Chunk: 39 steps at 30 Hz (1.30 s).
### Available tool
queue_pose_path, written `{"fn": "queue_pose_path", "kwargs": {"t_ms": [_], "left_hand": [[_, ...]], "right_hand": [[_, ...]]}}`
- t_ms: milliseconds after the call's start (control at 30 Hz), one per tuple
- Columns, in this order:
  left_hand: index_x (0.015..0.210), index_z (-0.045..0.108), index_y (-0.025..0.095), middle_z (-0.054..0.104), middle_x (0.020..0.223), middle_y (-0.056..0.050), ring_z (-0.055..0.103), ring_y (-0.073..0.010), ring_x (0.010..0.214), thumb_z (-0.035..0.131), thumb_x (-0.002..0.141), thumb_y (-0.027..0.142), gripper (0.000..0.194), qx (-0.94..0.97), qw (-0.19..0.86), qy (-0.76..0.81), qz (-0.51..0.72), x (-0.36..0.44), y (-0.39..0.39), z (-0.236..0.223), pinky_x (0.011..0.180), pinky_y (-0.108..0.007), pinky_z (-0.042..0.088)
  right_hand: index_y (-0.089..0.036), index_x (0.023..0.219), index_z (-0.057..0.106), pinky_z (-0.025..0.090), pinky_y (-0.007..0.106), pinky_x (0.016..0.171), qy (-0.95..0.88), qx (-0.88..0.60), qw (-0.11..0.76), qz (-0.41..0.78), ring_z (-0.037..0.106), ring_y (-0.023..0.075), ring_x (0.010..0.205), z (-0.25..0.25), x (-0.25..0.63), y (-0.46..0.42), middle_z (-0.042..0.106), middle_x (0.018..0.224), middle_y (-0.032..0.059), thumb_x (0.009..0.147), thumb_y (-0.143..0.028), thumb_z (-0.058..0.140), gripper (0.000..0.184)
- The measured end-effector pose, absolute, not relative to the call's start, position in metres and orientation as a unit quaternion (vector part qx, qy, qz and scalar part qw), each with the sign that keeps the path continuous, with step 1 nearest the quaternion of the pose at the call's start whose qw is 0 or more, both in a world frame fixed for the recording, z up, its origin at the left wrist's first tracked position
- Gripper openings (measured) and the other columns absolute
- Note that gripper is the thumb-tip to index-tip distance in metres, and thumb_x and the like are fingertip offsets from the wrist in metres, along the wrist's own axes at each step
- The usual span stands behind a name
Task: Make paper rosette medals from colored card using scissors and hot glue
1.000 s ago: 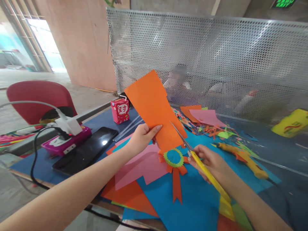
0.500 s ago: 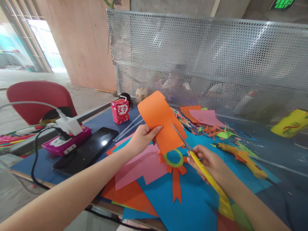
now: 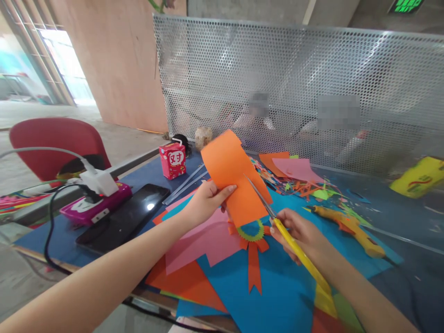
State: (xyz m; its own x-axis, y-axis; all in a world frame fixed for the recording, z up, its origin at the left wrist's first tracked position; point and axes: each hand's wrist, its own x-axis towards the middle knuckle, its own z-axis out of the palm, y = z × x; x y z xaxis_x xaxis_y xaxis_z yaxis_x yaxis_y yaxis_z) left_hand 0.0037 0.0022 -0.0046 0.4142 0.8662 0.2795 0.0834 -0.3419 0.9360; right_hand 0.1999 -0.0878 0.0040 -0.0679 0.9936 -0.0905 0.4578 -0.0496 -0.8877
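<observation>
My left hand (image 3: pixel 211 200) pinches a curling sheet of orange paper (image 3: pixel 232 171) between thumb and fingers, above the table. Yellow-handled scissors (image 3: pixel 289 240) are gripped in my right hand (image 3: pixel 301 236). Their metal blades lie against the right part of the orange paper; whether they cut into it I cannot tell. Just below the paper, a paper rosette (image 3: pixel 254 252) with orange ribbon tails and a green zigzag ring lies on blue paper (image 3: pixel 270 296). The orange paper hides the rosette's upper part. Pink sheets (image 3: pixel 197 245) spread under my left forearm.
A yellow hot glue gun (image 3: pixel 350 231) lies at right, near paper scraps (image 3: pixel 305 187). On the left are a phone (image 3: pixel 123 217), a purple power strip (image 3: pixel 97 203) with cables and a red drink box (image 3: pixel 172 160). Behind a perforated metal screen (image 3: pixel 294 69), people sit.
The orange paper has shifted slightly right and down, with my left hand, covering more of the rosette. My right hand and the scissors have hardly moved.
</observation>
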Motion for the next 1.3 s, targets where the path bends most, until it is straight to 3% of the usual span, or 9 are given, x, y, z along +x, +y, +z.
{"fn": "queue_pose_path", "kwargs": {"t_ms": [333,600,933,1300], "left_hand": [[0.065,0.053,0.014,0.056,0.053,0.0,0.052,-0.0089,0.045,0.047,0.078,0.04,0.03,0.713,0.445,0.345,0.419,0.003,0.0,-0.005,0.045,-0.019,0.044],[0.061,0.054,0.014,0.058,0.051,0.0,0.052,-0.0091,0.045,0.046,0.079,0.042,0.034,0.718,0.44,0.346,0.415,0.003,0.0,-0.005,0.044,-0.019,0.042],[0.062,0.053,0.014,0.058,0.053,-0.001,0.052,-0.0085,0.045,0.047,0.079,0.04,0.032,0.721,0.484,0.318,0.381,0.003,-0.002,-0.006,0.045,-0.02,0.044],[0.066,0.053,0.013,0.059,0.056,0.0,0.052,-0.0074,0.045,0.046,0.08,0.038,0.029,0.715,0.505,0.296,0.383,0.003,0.0,-0.006,0.045,-0.019,0.044]], "right_hand": [[-0.02,0.074,0.04,0.028,0.018,0.032,-0.615,-0.597,0.347,0.382,0.032,0.0018,0.033,-0.008,0.206,-0.084,0.044,0.06,-0.0071,0.072,-0.044,0.055,0.028],[-0.021,0.07,0.036,0.025,0.018,0.03,-0.617,-0.597,0.328,0.394,0.03,0.0019,0.029,-0.003,0.201,-0.086,0.034,0.051,-0.0104,0.076,-0.045,0.051,0.029],[-0.021,0.073,0.036,0.027,0.017,0.032,-0.6,-0.598,0.345,0.404,0.031,0.0015,0.033,-0.007,0.202,-0.085,0.042,0.06,-0.0079,0.071,-0.044,0.056,0.031],[-0.021,0.072,0.034,0.027,0.019,0.033,-0.612,-0.586,0.35,0.399,0.031,0.0013,0.031,-0.005,0.2,-0.086,0.04,0.058,-0.0093,0.075,-0.043,0.053,0.029]]}}
